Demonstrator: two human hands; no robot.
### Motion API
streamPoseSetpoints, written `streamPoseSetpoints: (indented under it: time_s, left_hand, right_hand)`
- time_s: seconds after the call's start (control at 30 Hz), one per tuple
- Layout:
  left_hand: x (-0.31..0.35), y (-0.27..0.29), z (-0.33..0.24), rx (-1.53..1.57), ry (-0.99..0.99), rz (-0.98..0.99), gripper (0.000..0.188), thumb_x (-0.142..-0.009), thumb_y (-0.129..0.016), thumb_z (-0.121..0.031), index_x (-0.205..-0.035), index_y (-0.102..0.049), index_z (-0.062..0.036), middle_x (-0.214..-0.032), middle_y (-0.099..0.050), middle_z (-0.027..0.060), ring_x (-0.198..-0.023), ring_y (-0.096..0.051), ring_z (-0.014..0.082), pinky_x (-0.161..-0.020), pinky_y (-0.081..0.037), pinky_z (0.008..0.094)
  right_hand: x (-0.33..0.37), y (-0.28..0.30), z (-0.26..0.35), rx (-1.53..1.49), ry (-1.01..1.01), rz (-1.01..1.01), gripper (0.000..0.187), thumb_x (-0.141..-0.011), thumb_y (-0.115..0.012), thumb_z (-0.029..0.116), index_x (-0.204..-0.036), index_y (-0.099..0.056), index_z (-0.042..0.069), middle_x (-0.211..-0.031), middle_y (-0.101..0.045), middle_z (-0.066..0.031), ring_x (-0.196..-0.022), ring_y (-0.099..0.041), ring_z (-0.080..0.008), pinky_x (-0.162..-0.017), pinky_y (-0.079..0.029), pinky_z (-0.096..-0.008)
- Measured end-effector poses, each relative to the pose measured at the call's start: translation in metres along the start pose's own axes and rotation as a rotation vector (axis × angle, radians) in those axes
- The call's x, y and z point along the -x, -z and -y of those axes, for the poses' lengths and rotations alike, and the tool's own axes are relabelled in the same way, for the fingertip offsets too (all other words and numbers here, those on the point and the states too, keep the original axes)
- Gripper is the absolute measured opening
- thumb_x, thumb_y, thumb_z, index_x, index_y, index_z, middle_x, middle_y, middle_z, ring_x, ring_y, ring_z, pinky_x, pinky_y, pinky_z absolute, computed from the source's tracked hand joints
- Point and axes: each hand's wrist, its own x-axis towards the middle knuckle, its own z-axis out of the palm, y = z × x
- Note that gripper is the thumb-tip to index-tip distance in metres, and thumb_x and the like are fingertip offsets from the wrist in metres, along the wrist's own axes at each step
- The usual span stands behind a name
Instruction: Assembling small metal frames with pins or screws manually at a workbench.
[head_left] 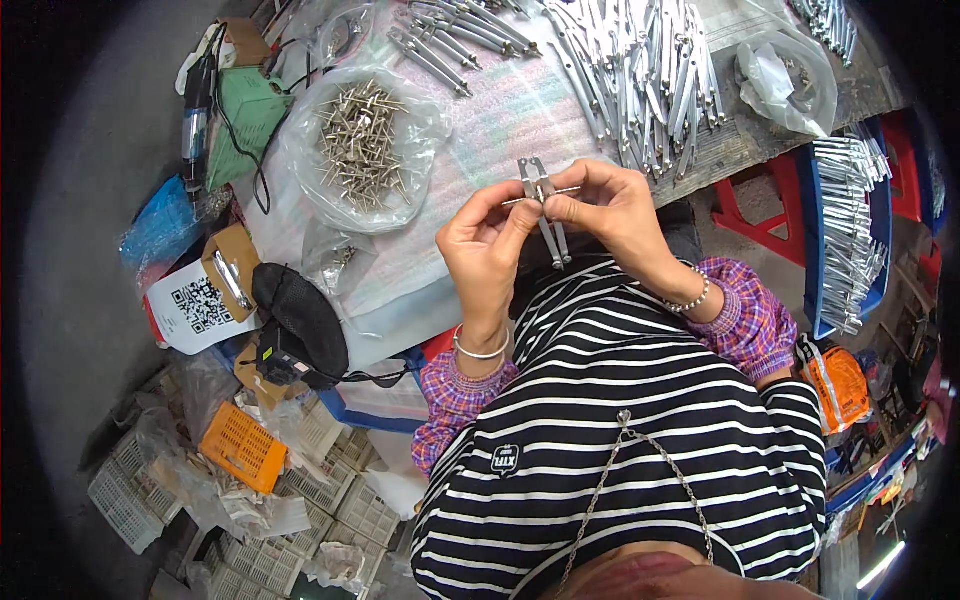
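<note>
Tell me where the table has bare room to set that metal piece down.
Bare sheet lies between the rivet bag and the rod pile, just beyond both hands, left hand and right hand, holding the metal piece. Left edge and far side are crowded.

Even, soft daylight fills the middle of the view, with no hard shadows around the fingers (pixel 520 215) and only mild glare on the plastic bag (pixel 362 150) up and to their left. Near the fingers everything is sharp. Far out from them the picture bends, softens and darkens into a black rim.
</note>
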Motion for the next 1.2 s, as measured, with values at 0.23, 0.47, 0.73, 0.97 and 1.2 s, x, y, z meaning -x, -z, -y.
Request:
streamPoseSetpoints:
  time_s: [0.23,0.47,0.73,0.97,1.2]
  left_hand:
    - [-0.006,0.000,0.003,0.168,-0.002,-0.061,0.019,-0.078,-0.065,0.002,-0.095,-0.060,0.0078,-0.080,-0.062,0.0071,-0.069,-0.058,0.0093,-0.062,-0.048,0.0198]
    - [-0.010,0.002,-0.003,0.129,0.062,0.090,0.030,-0.075,-0.064,0.006,-0.103,-0.054,0.0089,-0.093,-0.060,0.0112,-0.081,-0.059,0.0128,-0.071,-0.051,0.0241]
    - [-0.009,0.012,-0.005,-0.045,0.010,0.143,0.024,-0.075,-0.065,0.003,-0.097,-0.056,0.0071,-0.087,-0.060,0.0070,-0.077,-0.057,0.0092,-0.069,-0.049,0.0219]
    - [-0.012,0.002,-0.007,-0.074,-0.076,0.063,0.009,-0.080,-0.062,-0.004,-0.078,-0.059,0.0044,-0.073,-0.056,0.0021,-0.068,-0.054,0.0065,-0.059,-0.044,0.0191]
    - [-0.011,-0.002,-0.002,-0.038,-0.079,0.004,0.018,-0.078,-0.067,-0.009,-0.070,-0.058,0.0040,-0.063,-0.051,0.0015,-0.059,-0.048,0.0052,-0.052,-0.038,0.0201]
  right_hand:
    - [0.004,-0.001,-0.013,0.080,0.106,0.060,0.025,-0.080,-0.065,0.003,-0.102,-0.057,-0.003,-0.085,-0.062,-0.0028,-0.077,-0.058,-0.0091,-0.067,-0.048,-0.0216]
    - [0.004,0.005,-0.007,0.278,0.075,0.068,0.020,-0.077,-0.066,0.003,-0.095,-0.060,-0.004,-0.080,-0.062,-0.0027,-0.071,-0.057,-0.0065,-0.064,-0.047,-0.0201]
    - [0.010,-0.002,0.003,0.479,0.163,0.046,0.016,-0.075,-0.067,0.004,-0.090,-0.064,-0.002,-0.072,-0.062,-0.0006,-0.065,-0.055,-0.0034,-0.056,-0.043,-0.0179]
    - [0.008,-0.004,0.003,0.496,0.184,0.020,0.019,-0.072,-0.067,0.006,-0.088,-0.064,-0.004,-0.068,-0.063,-0.0073,-0.062,-0.057,-0.0087,-0.051,-0.043,-0.0225]
    - [0.006,-0.002,-0.001,0.537,0.202,0.049,0.015,-0.076,-0.067,0.005,-0.087,-0.063,-0.003,-0.069,-0.061,-0.0016,-0.062,-0.053,-0.0038,-0.053,-0.043,-0.0193]
